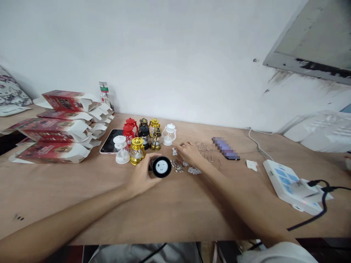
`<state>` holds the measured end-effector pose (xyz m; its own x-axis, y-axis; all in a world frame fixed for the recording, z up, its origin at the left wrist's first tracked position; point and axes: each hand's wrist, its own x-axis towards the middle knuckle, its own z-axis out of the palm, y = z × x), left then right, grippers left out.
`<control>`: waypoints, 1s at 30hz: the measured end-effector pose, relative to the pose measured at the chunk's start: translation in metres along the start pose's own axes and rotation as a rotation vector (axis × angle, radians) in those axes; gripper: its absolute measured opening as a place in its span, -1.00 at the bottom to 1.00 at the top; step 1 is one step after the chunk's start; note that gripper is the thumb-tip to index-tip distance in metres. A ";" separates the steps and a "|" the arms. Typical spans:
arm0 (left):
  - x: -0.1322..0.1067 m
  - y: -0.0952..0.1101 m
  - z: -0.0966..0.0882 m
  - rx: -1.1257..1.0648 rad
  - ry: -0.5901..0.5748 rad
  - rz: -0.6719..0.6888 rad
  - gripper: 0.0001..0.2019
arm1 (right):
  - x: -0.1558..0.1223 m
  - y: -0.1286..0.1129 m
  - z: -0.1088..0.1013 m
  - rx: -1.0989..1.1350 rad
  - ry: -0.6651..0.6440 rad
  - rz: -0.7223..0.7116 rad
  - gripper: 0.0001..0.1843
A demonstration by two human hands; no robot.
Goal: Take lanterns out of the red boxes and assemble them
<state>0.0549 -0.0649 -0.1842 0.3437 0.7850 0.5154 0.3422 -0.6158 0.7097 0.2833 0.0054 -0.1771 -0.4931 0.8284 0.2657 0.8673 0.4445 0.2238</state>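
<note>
My left hand is closed around a small black lantern, tipped so that its round base with a white disc faces me. Over the tabletop to the right, my right hand reaches out with its fingers loosely bent and slightly apart; I see nothing held in it. Just below its fingertips lies a small white plastic piece. Silver button cells are heaped between the hands, beside more white plastic pieces. Thin metal screws or pins are scattered beyond my right wrist.
Several small lanterns in red, black, gold and white stand behind my left hand, near a tablet. Red-and-white boxes are stacked left. A phone, crumpled tissue and power strip with cables lie right.
</note>
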 end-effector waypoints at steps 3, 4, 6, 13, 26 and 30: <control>0.000 -0.001 0.000 0.004 -0.002 -0.012 -0.53 | 0.001 0.000 0.005 -0.003 0.009 -0.016 -0.73; -0.001 -0.001 0.000 0.008 -0.004 -0.015 -0.53 | 0.001 0.001 0.005 -0.002 0.015 -0.015 -0.72; -0.001 -0.002 0.000 0.023 -0.007 -0.014 -0.53 | -0.001 0.001 0.004 0.020 0.052 0.011 -0.71; -0.001 -0.002 0.000 0.136 -0.009 0.022 -0.51 | -0.011 0.001 -0.021 0.300 0.210 0.141 -0.74; -0.001 -0.001 0.002 0.298 0.012 0.017 -0.52 | -0.040 -0.052 -0.088 0.882 0.334 0.023 -0.87; -0.001 -0.002 0.002 0.307 0.013 0.014 -0.52 | -0.043 -0.058 -0.088 0.700 0.350 -0.022 -0.89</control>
<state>0.0553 -0.0651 -0.1869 0.3397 0.7757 0.5318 0.5867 -0.6168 0.5248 0.2480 -0.0858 -0.1191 -0.4023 0.7127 0.5747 0.6400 0.6678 -0.3801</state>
